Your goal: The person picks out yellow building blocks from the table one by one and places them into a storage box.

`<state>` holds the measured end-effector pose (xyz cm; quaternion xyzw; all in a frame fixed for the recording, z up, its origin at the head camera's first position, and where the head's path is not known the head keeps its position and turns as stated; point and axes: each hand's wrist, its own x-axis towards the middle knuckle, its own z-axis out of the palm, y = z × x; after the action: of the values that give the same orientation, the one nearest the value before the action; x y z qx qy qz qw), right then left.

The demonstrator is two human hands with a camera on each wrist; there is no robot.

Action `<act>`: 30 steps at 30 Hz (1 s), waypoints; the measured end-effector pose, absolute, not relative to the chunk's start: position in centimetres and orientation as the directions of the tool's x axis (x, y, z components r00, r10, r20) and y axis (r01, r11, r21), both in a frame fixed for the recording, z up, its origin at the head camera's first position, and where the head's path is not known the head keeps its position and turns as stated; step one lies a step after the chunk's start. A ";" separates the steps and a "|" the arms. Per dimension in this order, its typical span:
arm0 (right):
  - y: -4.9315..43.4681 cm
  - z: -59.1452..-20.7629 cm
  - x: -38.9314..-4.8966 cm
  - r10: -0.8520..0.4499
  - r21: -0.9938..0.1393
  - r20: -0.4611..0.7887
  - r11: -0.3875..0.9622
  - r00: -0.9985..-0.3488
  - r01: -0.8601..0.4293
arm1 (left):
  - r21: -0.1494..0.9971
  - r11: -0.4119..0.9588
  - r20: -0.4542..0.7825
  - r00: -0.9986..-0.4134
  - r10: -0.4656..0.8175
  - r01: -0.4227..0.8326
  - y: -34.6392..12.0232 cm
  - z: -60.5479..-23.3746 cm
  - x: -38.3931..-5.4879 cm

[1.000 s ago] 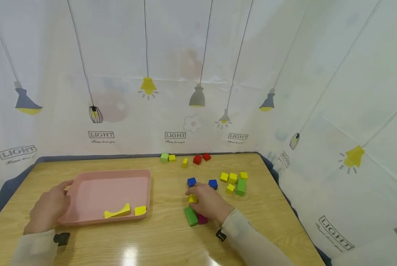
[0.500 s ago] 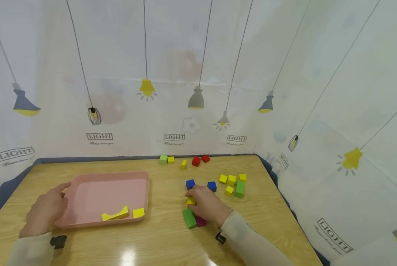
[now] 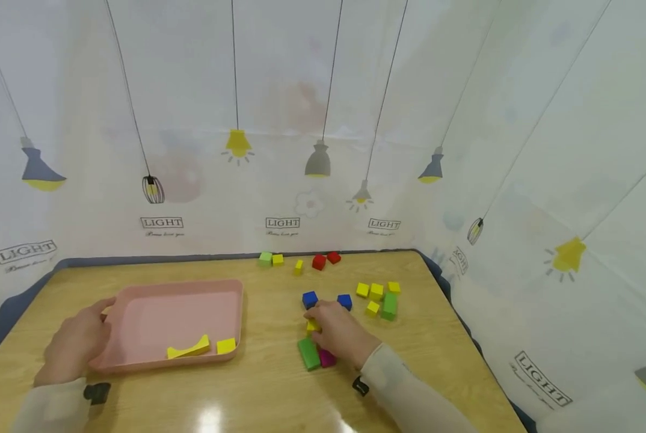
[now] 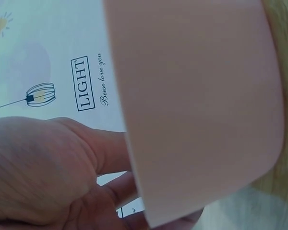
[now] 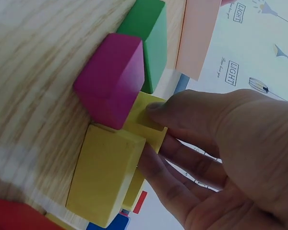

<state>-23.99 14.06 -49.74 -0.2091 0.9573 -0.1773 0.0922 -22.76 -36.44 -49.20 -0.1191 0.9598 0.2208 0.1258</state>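
My left hand (image 3: 76, 341) grips the left end of a pink tray (image 3: 171, 310). In the left wrist view the thumb and fingers pass behind the rim of its pink wall (image 4: 197, 110). A yellow arch-shaped block (image 3: 190, 349) and a yellow block (image 3: 226, 346) lie inside by the near wall. Right of the tray, my right hand (image 3: 338, 331) pinches a yellow block (image 5: 144, 115) between thumb and fingers. Against it stand a magenta block (image 5: 110, 79) and another yellow block (image 5: 105, 172). A green block (image 3: 309, 353) lies beside the magenta one. The hand partly hides this group.
Two blue cubes, one at the left (image 3: 310, 300), lie just beyond my right hand. Several yellow cubes (image 3: 376, 291) and a green block (image 3: 389, 306) are farther right. Red blocks (image 3: 319, 262) and a light green cube (image 3: 265, 259) sit near the wooden table's (image 3: 269, 397) back edge.
The head view has shifted slightly. Both hands keep their places at the tray and at the yellow block, and the blocks stay where they were.
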 end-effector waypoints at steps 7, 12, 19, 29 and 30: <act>14.1 -49.2 -24.0 -0.452 -0.381 -0.081 0.838 -0.889 -0.391 | 0.407 0.868 -0.281 -0.944 -0.176 -0.283 -36.3 -49.2 -23.0; 13.8 -49.2 -24.1 -0.448 -0.379 -0.073 0.839 -0.891 -0.391 | 0.410 0.866 -0.282 -0.943 -0.179 -0.287 -36.2 -49.0 -22.8; 13.2 -48.7 -24.0 -0.488 -0.355 -0.026 0.821 -0.873 -0.448 | 0.404 0.865 -0.277 -0.941 -0.194 -0.298 -36.0 -48.8 -22.5; 10.8 -47.5 -24.1 -0.525 -0.355 0.008 0.794 -0.851 -0.493 | 0.404 0.861 -0.278 -0.938 -0.206 -0.309 -35.9 -49.0 -22.6; 10.5 -47.4 -24.1 -0.532 -0.359 0.013 0.788 -0.847 -0.500 | 0.403 0.862 -0.276 -0.939 -0.206 -0.308 -35.9 -49.0 -22.6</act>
<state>-24.13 10.48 -47.37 -0.2731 0.9445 -0.1772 0.0441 -22.64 -35.92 -49.04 -0.1342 0.9583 0.2261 0.1124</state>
